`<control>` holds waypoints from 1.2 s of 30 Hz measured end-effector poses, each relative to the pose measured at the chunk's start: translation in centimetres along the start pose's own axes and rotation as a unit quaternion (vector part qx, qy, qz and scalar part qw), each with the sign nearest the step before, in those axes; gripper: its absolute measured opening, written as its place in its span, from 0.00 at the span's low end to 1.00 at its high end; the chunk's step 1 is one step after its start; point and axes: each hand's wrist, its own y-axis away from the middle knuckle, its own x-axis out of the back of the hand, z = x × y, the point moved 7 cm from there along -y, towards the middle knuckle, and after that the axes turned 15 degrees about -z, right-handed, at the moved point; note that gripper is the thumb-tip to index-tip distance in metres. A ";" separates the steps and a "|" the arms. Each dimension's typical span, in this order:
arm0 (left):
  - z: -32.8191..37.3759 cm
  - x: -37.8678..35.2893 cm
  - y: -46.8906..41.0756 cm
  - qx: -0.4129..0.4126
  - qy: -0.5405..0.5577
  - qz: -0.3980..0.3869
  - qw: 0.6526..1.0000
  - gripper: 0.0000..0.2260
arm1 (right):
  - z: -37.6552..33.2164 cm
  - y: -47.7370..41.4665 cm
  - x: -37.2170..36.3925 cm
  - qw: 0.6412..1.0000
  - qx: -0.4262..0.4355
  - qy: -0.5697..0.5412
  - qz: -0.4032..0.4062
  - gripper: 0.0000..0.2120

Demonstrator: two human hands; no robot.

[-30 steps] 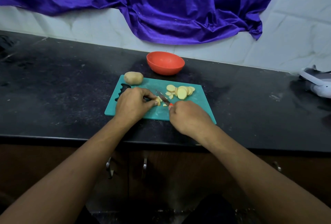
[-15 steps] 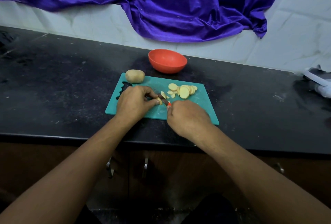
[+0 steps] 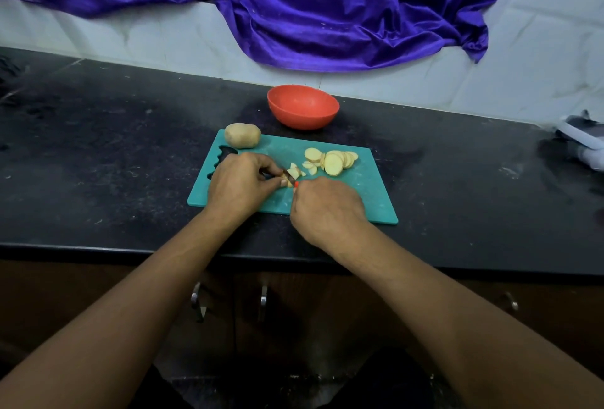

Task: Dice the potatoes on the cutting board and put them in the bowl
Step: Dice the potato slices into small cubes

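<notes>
left hand [image 3: 240, 185] curled, pinching potato piece [image 3: 289, 183] mid-board | right hand [image 3: 327, 206] fisted round knife [image 3: 296, 184], blade mostly hidden between hands | slices [image 3: 333, 160] toward cutting board [image 3: 359, 193] far-right; whole potato [image 3: 242, 135] far-left corner | bowl [image 3: 302, 106] past far edge

purple cloth [image 3: 327, 10] over white tiled wall [image 3: 539, 49], black counter [image 3: 98, 147] below

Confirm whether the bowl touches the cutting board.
Apart. The head view shows a strip of black counter between the bowl and the cutting board's far edge.
</notes>
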 end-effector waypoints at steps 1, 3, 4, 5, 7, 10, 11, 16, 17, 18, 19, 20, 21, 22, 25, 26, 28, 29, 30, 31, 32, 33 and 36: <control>0.0 0.0 0.0 -0.001 0.001 0.001 1.000 0.07 | -0.1 -0.1 -0.1 1.000 0.000 0.002 0.001 0.13; 0.1 0.0 0.0 -0.003 0.001 0.001 1.000 0.07 | -0.2 -0.2 -0.3 1.000 -0.001 0.004 0.005 0.13; 0.1 0.0 0.1 -0.002 0.000 0.001 1.000 0.08 | -0.3 -0.1 -0.4 1.000 -0.002 0.006 0.007 0.13; 0.1 0.0 0.1 -0.001 0.000 0.000 1.000 0.08 | -0.3 -0.1 -0.5 1.000 -0.001 0.007 0.009 0.13; 0.1 -0.1 0.1 0.003 -0.001 -0.002 1.000 0.08 | -0.1 0.2 -0.8 1.000 0.002 0.010 0.005 0.13; 0.0 -0.1 0.0 0.009 -0.001 -0.004 1.000 0.07 | 0.1 0.6 -1.0 1.000 0.008 0.026 0.002 0.13; 0.0 -0.1 0.0 0.010 0.000 -0.005 1.000 0.07 | 0.2 0.8 -1.1 0.999 0.008 0.032 0.002 0.14; 0.0 0.0 0.1 0.012 0.002 -0.003 1.000 0.06 | 1.2 1.6 -1.6 1.000 0.015 0.021 -0.007 0.14; 0.0 0.0 0.1 0.012 0.002 -0.004 1.000 0.06 | 1.8 1.6 -1.8 1.000 0.016 -0.012 -0.014 0.13; 0.0 -0.1 0.1 0.012 0.003 -0.006 1.000 0.06 | 2.5 1.5 -1.9 0.998 0.015 -0.058 -0.024 0.14; -0.1 -0.1 0.1 0.013 0.003 -0.007 1.000 0.07 | 3.2 1.2 -2.0 0.994 0.011 -0.105 -0.036 0.15; -0.1 -0.1 0.1 0.014 0.003 -0.007 1.000 0.07 | 3.9 0.8 -2.1 0.989 0.006 -0.142 -0.046 0.16; -0.2 0.0 0.1 0.014 0.005 -0.007 1.000 0.07 | 4.5 0.4 -2.2 0.984 0.004 -0.167 -0.052 0.17; -0.2 0.0 0.1 0.013 0.009 -0.008 1.000 0.07 | 4.9 0.0 -2.1 0.980 0.004 -0.189 -0.057 0.18; -0.3 -0.1 0.0 0.005 0.023 -0.013 1.000 0.08 | 5.7 -0.4 -1.9 0.966 0.013 -0.252 -0.059 0.20; -0.4 -0.1 0.0 0.002 0.032 -0.013 0.999 0.10 | 5.8 -0.4 -1.5 0.964 0.016 -0.262 -0.049 0.21; -0.7 -0.1 -0.1 -0.001 0.051 -0.009 0.999 0.12 | 6.3 -0.3 -0.7 0.965 0.020 -0.262 -0.017 0.20; -0.8 0.0 -0.1 -0.002 0.056 -0.008 0.998 0.13 | 6.5 -0.3 -0.3 0.967 0.020 -0.253 -0.002 0.20; -0.9 0.0 -0.1 -0.002 0.059 -0.006 0.998 0.13 | 6.8 -0.3 0.0 0.971 0.019 -0.238 0.007 0.19; -0.9 0.0 0.0 -0.001 0.062 -0.005 0.998 0.13 | 7.0 -0.3 0.1 0.976 0.013 -0.219 0.011 0.19; -0.8 0.0 0.0 -0.001 0.062 -0.003 0.998 0.12 | 7.1 -0.4 0.0 0.980 0.006 -0.198 0.012 0.19; -0.8 0.0 0.0 0.001 0.061 -0.002 0.998 0.11 | 7.3 -0.5 -0.2 0.984 -0.003 -0.176 0.013 0.19; -0.7 -0.1 0.0 0.010 0.050 -0.006 0.999 0.08 | 7.3 -0.8 -1.0 0.991 -0.021 -0.128 0.012 0.19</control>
